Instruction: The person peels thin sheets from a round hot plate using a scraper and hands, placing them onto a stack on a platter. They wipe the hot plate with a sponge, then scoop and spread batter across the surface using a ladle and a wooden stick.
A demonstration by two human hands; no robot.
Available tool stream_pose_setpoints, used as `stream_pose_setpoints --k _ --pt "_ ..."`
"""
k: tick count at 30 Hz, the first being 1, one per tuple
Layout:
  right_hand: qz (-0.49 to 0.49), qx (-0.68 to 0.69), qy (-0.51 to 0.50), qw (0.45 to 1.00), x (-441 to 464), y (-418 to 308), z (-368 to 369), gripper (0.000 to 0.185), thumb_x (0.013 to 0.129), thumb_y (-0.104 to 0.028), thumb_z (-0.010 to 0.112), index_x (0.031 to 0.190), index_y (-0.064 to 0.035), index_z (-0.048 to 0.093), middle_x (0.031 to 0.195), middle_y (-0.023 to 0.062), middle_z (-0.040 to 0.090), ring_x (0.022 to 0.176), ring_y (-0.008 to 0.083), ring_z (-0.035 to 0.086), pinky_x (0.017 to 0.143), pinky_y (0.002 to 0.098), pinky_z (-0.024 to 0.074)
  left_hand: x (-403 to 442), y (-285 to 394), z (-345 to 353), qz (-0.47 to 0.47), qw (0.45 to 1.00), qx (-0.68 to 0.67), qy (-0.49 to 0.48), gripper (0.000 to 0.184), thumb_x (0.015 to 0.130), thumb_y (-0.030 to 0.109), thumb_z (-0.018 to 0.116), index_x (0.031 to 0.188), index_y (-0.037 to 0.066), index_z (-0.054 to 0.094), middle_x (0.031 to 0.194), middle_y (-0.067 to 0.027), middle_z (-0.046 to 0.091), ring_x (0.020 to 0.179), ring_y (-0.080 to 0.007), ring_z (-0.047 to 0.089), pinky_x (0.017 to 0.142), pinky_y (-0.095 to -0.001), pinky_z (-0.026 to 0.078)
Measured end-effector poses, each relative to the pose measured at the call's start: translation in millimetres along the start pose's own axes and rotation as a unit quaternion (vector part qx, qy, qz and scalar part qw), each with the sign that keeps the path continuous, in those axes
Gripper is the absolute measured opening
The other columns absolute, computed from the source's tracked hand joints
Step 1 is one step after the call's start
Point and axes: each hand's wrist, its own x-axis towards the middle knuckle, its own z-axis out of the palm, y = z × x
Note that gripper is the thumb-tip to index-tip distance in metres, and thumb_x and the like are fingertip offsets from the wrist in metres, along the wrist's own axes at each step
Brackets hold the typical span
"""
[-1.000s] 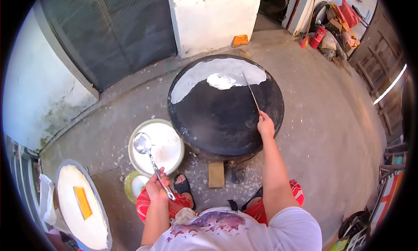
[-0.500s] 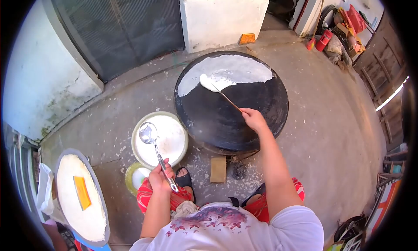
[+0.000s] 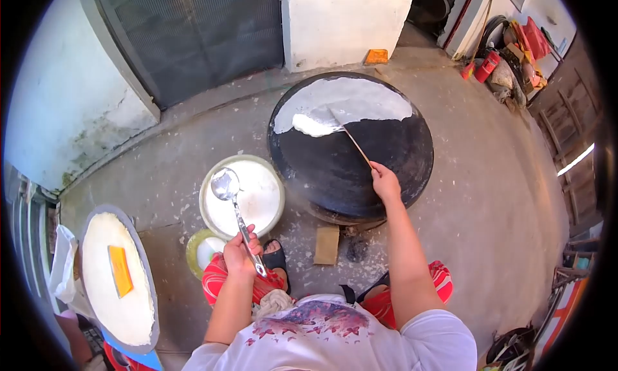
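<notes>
Currently, R hand (image 3: 386,183) is gripping a thin stick tool (image 3: 359,145) nr its end, fingers closed round it; the tool's far end is reaching over a pale layer (image 3: 367,95) coating the far part of a big, round black griddle (image 3: 351,171), w/ a thick white blob (image 3: 312,125) lying at the tool's L side; L hand (image 3: 242,255) is holding a metal ladle (image 3: 225,184) by its handle, scoop showing over a white-filled tub (image 3: 203,207) (a smaller yellowish bowl (image 3: 192,254) is sitting beside it, partly hidden).
</notes>
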Motion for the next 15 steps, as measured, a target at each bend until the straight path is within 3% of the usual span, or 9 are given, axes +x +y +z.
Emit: stream_pose_setpoints --k 2,3,4,6,7,10,15 --pt "-0.072 0.044 0.034 0.996 6 11 34 0.027 0.083 -0.023 0.053 0.109 -0.0192 0.06 0.098 0.0098 0.063 0.091 0.0247 0.06 0.079 0.0322 0.0455 -1 0 3 0.004 1.0 -0.007 0.009 0.029 0.091 0.018 0.032 0.102 -0.005 0.046 0.072 -0.0077 0.047 0.052 -0.0132 0.04 0.043 -0.0236 0.034" --pt "-0.079 0.007 0.017 0.997 1 -2 41 0.025 0.085 -0.016 0.052 0.108 -0.0112 0.06 0.094 0.0102 0.064 0.085 0.0194 0.061 0.076 0.0276 0.0454 -1 -1 5 0.003 1.0 -0.008 0.009 0.03 0.091 0.018 0.031 0.102 -0.005 0.046 0.072 -0.0076 0.046 0.052 -0.0132 0.04 0.043 -0.0236 0.034" --pt "-0.08 0.008 0.014 0.997 -3 -11 34 0.025 0.085 -0.016 0.052 0.108 -0.0112 0.06 0.094 0.0102 0.064 0.085 0.0194 0.061 0.076 0.0276 0.0454 -1 0 4 0.002 1.0 -0.008 0.01 0.03 0.091 0.018 0.031 0.102 -0.005 0.046 0.072 -0.0076 0.046 0.052 -0.0133 0.04 0.043 -0.0236 0.034" --pt "-0.067 -0.019 -0.056 0.996 -9 -23 15 0.027 0.083 -0.023 0.051 0.109 -0.0203 0.06 0.098 0.0108 0.062 0.092 0.026 0.059 0.079 0.0335 0.0455 0 1 2 0.0 1.0 -0.01 0.012 0.03 0.091 0.018 0.031 0.102 -0.005 0.046 0.072 -0.0076 0.046 0.053 -0.0132 0.04 0.043 -0.024 0.034" --pt "-0.054 0.031 -0.072 0.995 -4 -13 11 0.027 0.084 -0.024 0.05 0.109 -0.0218 0.06 0.099 0.0109 0.062 0.092 0.0267 0.059 0.079 0.0341 0.0455 0 2 1 0.001 1.0 -0.004 0.01 0.03 0.091 0.018 0.031 0.102 -0.005 0.046 0.072 -0.0077 0.046 0.053 -0.0133 0.04 0.043 -0.0242 0.034" --pt "-0.015 -0.014 -0.011 1.0 -5 -22 26 0.027 0.084 -0.026 0.049 0.109 -0.0231 0.059 0.099 0.0101 0.062 0.092 0.0264 0.059 0.079 0.0341 0.0455 0 1 2 0.001 1.0 -0.004 0.002 0.03 0.091 0.018 0.031 0.102 -0.005 0.046 0.072 -0.0078 0.046 0.053 -0.0134 0.04 0.043 -0.0245 0.034" --pt "-0.056 -0.095 -0.05 0.993 -35 -46 17 0.028 0.083 -0.027 0.052 0.109 -0.0261 0.059 0.097 0.0081 0.063 0.092 0.0252 0.059 0.079 0.0342 0.0456 -3 3 1 0.001 1.0 -0.008 -0.006 0.03 0.091 0.017 0.03 0.103 -0.006 0.045 0.073 -0.0081 0.046 0.053 -0.0137 0.04 0.044 -0.0249 0.034"
